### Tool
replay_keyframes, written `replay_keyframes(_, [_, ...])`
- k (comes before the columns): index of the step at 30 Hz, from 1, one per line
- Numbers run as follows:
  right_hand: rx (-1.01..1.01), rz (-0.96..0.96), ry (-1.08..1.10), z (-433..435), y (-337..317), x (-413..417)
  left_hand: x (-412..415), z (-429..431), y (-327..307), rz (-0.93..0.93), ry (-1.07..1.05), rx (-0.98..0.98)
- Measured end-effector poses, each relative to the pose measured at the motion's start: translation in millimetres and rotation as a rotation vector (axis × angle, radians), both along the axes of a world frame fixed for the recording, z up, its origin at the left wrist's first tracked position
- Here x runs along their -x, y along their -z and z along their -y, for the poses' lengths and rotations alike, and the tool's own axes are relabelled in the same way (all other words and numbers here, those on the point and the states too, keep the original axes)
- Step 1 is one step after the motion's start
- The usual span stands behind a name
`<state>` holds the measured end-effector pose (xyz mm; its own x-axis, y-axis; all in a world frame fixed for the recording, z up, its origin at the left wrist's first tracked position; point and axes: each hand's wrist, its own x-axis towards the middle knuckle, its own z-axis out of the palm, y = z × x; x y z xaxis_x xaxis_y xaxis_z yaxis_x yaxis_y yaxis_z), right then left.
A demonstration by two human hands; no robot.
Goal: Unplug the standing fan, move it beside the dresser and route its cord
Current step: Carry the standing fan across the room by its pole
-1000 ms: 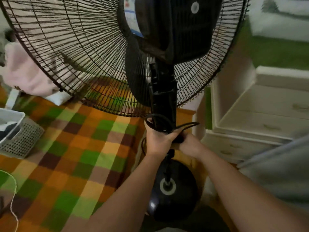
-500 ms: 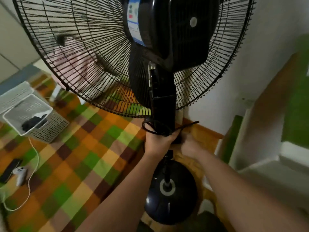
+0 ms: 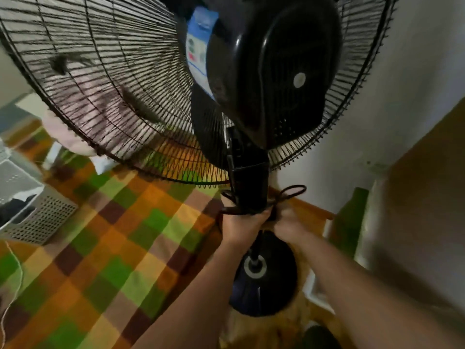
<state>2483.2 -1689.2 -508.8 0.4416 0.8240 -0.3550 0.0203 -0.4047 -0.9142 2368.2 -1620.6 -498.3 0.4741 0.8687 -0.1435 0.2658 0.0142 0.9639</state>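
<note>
Beneath the fan head [image 3: 276, 71], our left hand [image 3: 242, 226] grips the rigid column [image 3: 250, 187], right hand [image 3: 289, 226] the limp looped cord [image 3: 293, 191]; top-heavy, we judge.

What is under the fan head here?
The pole, gripped by the left hand, the right hand holding looped cord, and the round base. The hands cover that part of the pole.

Dim, warm light. Soft glare streaks the fan's motor housing [image 3: 271, 71]; left of it the grille [image 3: 100, 79] smears with motion blur, picture edges bowed.
</note>
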Motion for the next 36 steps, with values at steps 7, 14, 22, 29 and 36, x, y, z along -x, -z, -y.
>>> replay_keyframes(7, [-0.085, -0.075, 0.008, -9, 21, 0, 1, -9, 17, 0.091, 0.023, -0.041])
replay_keyframes(14, [0.133, 0.203, 0.042, 0, 13, 23, 18, -7, 9, 0.049, 0.09, -0.074])
replay_keyframes(22, [0.028, 0.138, 0.246, 38, -26, 54, 41, -20, -6, -0.088, 0.277, 0.0])
replay_keyframes(29, [0.084, 0.107, 0.4, 38, -50, 84, 83, -51, -22, -0.15, 0.145, 0.138])
replay_keyframes(36, [0.024, 0.143, 0.566, 4, -72, 105, 94, -57, -38, -0.132, 0.402, 0.122])
